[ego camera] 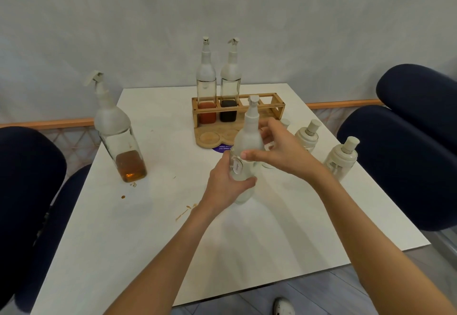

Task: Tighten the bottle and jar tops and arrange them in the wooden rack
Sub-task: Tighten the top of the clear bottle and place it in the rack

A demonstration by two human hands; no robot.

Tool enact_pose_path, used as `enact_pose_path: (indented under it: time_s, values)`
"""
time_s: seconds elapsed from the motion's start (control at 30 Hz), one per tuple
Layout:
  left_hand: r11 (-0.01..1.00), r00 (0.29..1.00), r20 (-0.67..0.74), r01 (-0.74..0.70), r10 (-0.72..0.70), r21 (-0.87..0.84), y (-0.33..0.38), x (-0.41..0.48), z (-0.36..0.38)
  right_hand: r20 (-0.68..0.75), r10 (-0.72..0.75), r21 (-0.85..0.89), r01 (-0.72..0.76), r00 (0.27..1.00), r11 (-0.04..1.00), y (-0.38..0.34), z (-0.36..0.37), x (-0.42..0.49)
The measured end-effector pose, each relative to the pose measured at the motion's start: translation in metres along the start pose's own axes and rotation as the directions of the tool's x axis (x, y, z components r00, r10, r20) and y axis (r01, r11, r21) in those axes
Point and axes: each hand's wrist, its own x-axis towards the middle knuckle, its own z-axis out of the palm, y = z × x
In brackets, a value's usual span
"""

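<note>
Two hands hold our bottle (247, 141): left hand (226, 183) grips the glass, right hand (284, 151) wraps its top (252, 116); slipping mid-twist, we could topple the jar (306, 136) at right.

My left hand (227, 183) covers most of the lower body of the bottle (248, 139) I hold, so I cannot tell what is in it, and its label (237, 166) is too blurred to read. My right hand (279, 151) hides nearly all of a jar (285, 123) behind it. The purple sticker (220, 148) is half hidden by the rack (209, 137) and the bottle, its print too small to read. A shoe (284, 306) is cut off by the bottom edge.
</note>
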Motion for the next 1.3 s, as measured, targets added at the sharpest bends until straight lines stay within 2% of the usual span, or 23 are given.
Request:
enact_pose_path:
  time_s: [0.13, 0.23, 0.33, 0.43, 0.53, 0.6, 0.73, 0.8, 0.9, 0.97, 1.0, 1.07, 1.17, 1.23, 1.3]
  values:
    - [1.0, 1.0, 0.005, -0.012, 0.013, -0.016, 0.001, -0.001, -0.001, 0.103, 0.027, 0.24, -0.051, 0.994, 0.969, -0.005, -0.007, -0.001]
    - [1.0, 1.0, 0.011, -0.005, 0.005, -0.022, 0.001, -0.002, -0.002, 0.053, -0.023, 0.185, 0.013, 0.998, 0.983, -0.006, -0.004, -0.001]
    - [1.0, 1.0, 0.029, -0.004, 0.005, -0.027, 0.003, -0.002, -0.003, 0.029, -0.017, 0.104, 0.013, 0.999, 0.995, -0.008, -0.002, -0.002]
    - [1.0, 0.999, 0.039, -0.009, 0.01, -0.023, 0.002, -0.003, -0.004, 0.114, -0.008, 0.07, 0.0, 0.993, 0.998, -0.011, -0.01, 0.003]
    - [1.0, 0.998, 0.063, 0.002, -0.001, -0.012, 0.002, -0.003, -0.006, 0.209, 0.014, 0.175, -0.052, 0.978, 0.983, -0.014, -0.016, 0.007]
    - [0.999, 0.992, 0.12, 0.034, -0.033, -0.009, 0.003, 0.0, -0.011, 0.261, -0.006, 0.145, -0.033, 0.965, 0.989, -0.012, -0.014, 0.009]
    - [0.997, 0.97, 0.233, 0.072, -0.075, 0.023, 0.008, 0.009, -0.019, 0.264, -0.016, 0.133, -0.02, 0.964, 0.991, -0.007, -0.01, 0.006]
    - [0.998, 0.985, 0.161, 0.051, -0.057, 0.047, 0.009, 0.008, -0.015, 0.198, -0.015, 0.109, -0.007, 0.98, 0.994, -0.005, -0.007, 0.005]
    - [0.997, 0.998, -0.009, 0.058, -0.058, 0.057, 0.008, 0.004, -0.001, 0.0, -0.052, -0.016, 0.052, 0.999, 0.999, -0.006, 0.008, 0.001]
    - [0.995, 0.998, -0.046, 0.054, -0.05, 0.084, 0.007, 0.004, 0.006, -0.085, -0.048, -0.039, 0.045, 0.995, 0.998, -0.009, 0.016, -0.001]
    - [0.994, 0.998, -0.043, 0.053, -0.049, 0.093, 0.008, 0.004, 0.008, -0.078, -0.033, -0.044, 0.029, 0.996, 0.999, -0.01, 0.014, -0.001]
    - [0.994, 0.998, -0.018, 0.059, -0.058, 0.092, 0.01, 0.004, 0.007, 0.036, 0.023, -0.023, -0.022, 0.999, 0.999, -0.011, 0.002, 0.002]
    - [0.996, 0.997, 0.007, 0.071, -0.072, 0.063, 0.01, 0.004, 0.003, 0.194, 0.062, 0.167, -0.095, 0.979, 0.981, -0.011, -0.017, 0.005]
    - [0.996, 0.997, 0.016, 0.074, -0.075, 0.055, 0.011, 0.003, 0.002, 0.207, 0.02, 0.196, -0.062, 0.978, 0.979, -0.011, -0.023, 0.005]
    - [0.995, 0.996, 0.022, 0.081, -0.082, 0.058, 0.012, 0.004, 0.002, 0.133, -0.019, 0.092, 0.006, 0.991, 0.996, -0.01, -0.021, 0.006]
